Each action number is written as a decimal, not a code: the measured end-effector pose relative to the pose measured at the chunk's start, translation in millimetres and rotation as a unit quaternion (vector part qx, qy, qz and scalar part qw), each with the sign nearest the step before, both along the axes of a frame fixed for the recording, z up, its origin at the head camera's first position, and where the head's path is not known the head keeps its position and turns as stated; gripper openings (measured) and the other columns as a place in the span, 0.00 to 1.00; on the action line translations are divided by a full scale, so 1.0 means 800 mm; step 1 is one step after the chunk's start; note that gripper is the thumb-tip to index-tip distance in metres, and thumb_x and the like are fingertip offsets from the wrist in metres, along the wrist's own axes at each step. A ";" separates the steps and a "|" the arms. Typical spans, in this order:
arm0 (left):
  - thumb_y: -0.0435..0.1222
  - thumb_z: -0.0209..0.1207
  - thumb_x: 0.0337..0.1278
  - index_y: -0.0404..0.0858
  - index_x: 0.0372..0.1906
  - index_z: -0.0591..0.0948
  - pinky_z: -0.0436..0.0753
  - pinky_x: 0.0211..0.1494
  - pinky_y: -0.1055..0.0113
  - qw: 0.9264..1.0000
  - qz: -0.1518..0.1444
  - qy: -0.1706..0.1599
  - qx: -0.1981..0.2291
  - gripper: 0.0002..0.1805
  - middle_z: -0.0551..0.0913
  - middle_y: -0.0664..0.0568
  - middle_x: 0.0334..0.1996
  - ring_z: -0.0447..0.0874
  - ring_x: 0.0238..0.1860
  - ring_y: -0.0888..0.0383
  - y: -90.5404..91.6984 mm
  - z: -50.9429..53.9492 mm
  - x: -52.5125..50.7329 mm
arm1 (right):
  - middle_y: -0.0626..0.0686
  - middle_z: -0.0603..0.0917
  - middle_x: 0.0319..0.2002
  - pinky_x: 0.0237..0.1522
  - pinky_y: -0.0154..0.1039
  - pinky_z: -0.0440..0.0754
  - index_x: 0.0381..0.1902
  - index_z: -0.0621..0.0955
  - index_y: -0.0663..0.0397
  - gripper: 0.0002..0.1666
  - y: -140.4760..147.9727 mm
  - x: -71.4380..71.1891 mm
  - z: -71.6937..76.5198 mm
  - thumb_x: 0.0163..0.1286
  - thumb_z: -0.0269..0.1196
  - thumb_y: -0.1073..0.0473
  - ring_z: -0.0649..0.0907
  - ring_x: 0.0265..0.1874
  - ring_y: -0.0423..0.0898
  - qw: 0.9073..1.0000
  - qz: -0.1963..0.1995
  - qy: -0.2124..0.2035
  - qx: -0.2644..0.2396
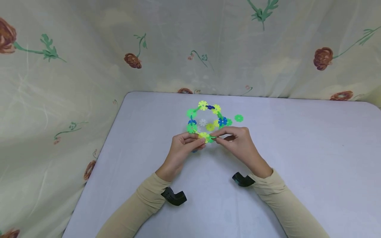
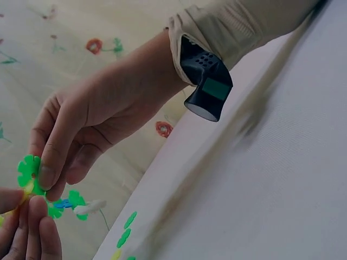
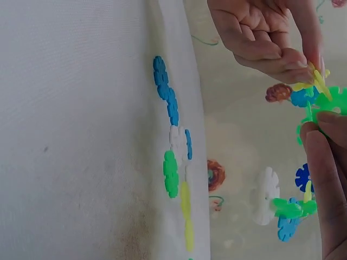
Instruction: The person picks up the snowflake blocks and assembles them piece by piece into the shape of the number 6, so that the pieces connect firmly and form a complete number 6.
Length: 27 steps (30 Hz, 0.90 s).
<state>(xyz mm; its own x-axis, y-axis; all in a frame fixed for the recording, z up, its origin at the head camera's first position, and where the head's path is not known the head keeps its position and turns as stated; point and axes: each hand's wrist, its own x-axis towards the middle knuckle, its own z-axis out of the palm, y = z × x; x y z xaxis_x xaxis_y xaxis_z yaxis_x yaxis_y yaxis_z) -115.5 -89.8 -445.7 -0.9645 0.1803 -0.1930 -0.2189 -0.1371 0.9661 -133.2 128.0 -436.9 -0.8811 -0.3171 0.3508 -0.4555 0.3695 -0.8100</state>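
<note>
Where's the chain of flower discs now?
In the head view, the flower-disc chain loops just right of centre, beyond the left hand and right hand, which pinch discs at its near side.

white table | rounded corners | pale flower-print cloth behind, left

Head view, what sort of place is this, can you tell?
Probably an indoor tabletop workspace, perhaps screened off for recording: there's a pale table, flower-patterned cloth hanging behind it and on the left, and black devices at both wrists.
</note>
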 end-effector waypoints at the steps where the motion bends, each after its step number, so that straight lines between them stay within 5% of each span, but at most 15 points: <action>1: 0.32 0.67 0.65 0.28 0.47 0.83 0.90 0.51 0.66 1.000 0.000 0.001 0.002 0.11 0.89 0.53 0.34 0.92 0.36 0.62 0.001 0.000 0.000 | 0.51 0.93 0.39 0.36 0.29 0.90 0.39 0.91 0.54 0.09 0.000 0.000 0.000 0.63 0.73 0.70 0.92 0.38 0.46 1.000 -0.003 0.004 0.000; 16: 0.29 0.65 0.66 0.27 0.48 0.83 0.91 0.52 0.66 0.999 -0.002 0.006 0.048 0.10 0.92 0.54 0.33 0.92 0.37 0.61 0.003 0.001 0.004 | 0.51 0.93 0.38 0.35 0.27 0.89 0.40 0.90 0.55 0.12 -0.009 0.003 -0.006 0.60 0.74 0.73 0.92 0.38 0.48 0.996 -0.007 0.083 -0.019; 27: 0.30 0.66 0.66 0.27 0.49 0.84 0.91 0.52 0.67 0.998 0.027 0.014 0.049 0.11 0.92 0.54 0.33 0.92 0.38 0.62 -0.002 0.006 0.000 | 0.57 0.92 0.44 0.35 0.25 0.88 0.48 0.87 0.60 0.17 -0.017 0.004 -0.009 0.61 0.75 0.70 0.92 0.39 0.50 0.997 -0.017 0.068 -0.035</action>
